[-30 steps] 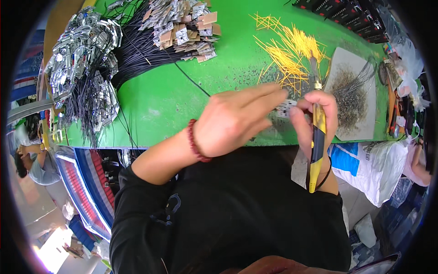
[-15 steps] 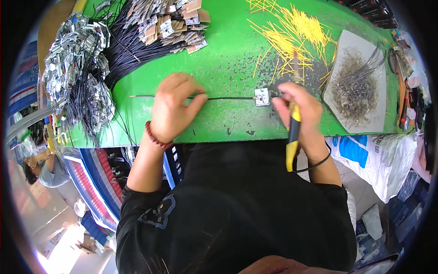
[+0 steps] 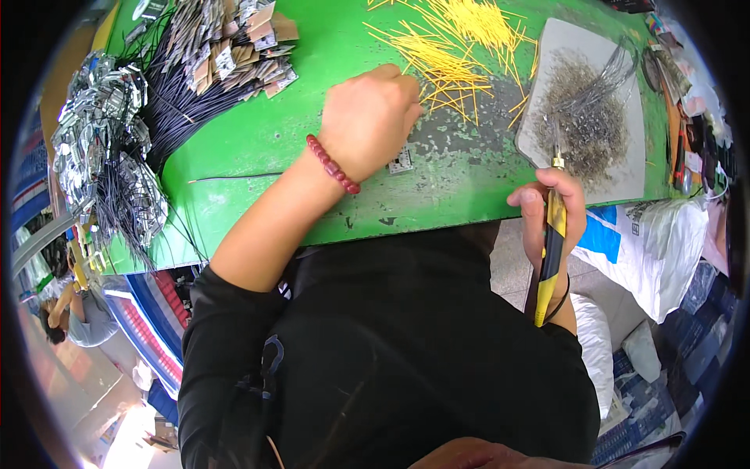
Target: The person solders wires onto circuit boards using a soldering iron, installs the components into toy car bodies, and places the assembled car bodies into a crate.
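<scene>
Two risks are noted: the left hand (image 3: 369,117), fisted at the thin yellow wire sleeves (image 3: 449,55) with its grip contents hidden, could scatter them, and the yellow-and-black hand tool (image 3: 551,250), clasped by the right hand (image 3: 551,215), could nick the green table (image 3: 258,156).

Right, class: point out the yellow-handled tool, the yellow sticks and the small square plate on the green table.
yellow-handled tool (image 3: 551,258), head view, on its handle.
yellow sticks (image 3: 457,47), head view, middle of the pile.
small square plate (image 3: 401,162), head view, its centre.

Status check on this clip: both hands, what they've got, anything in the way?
Left hand fisted at the yellow wire pieces, contents unseen. Right hand grips yellow-handled tool at table edge. Small grey part lies beside left wrist. Nothing blocking.
</scene>
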### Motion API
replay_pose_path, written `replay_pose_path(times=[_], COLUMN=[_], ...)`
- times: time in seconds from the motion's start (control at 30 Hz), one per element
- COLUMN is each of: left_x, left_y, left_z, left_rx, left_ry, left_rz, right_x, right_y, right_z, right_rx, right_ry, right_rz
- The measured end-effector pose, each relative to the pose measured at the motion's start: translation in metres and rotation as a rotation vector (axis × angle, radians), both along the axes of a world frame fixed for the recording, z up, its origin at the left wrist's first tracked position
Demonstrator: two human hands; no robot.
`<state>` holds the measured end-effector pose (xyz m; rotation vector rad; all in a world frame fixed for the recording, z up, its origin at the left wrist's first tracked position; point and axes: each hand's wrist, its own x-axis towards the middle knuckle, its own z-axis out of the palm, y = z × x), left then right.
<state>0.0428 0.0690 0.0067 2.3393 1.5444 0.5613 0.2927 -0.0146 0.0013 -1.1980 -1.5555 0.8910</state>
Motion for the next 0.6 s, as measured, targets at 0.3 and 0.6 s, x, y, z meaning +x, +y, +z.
replay_pose_path(times=[0.3, 0.6], left_x=[-0.003, 0.020], left_y=[0.001, 0.016], left_z=[0.004, 0.002], left_rx=[0.090, 0.116], left_ry=[0.129, -0.060], left_rz=[0.045, -0.053], right_x=[0.032, 0.089], right_y=[0.009, 0.027], right_z=[0.006, -0.005], right_rx=[0.008, 0.104], right_ry=[0.005, 0.086], right_rz=[-0.121, -0.444])
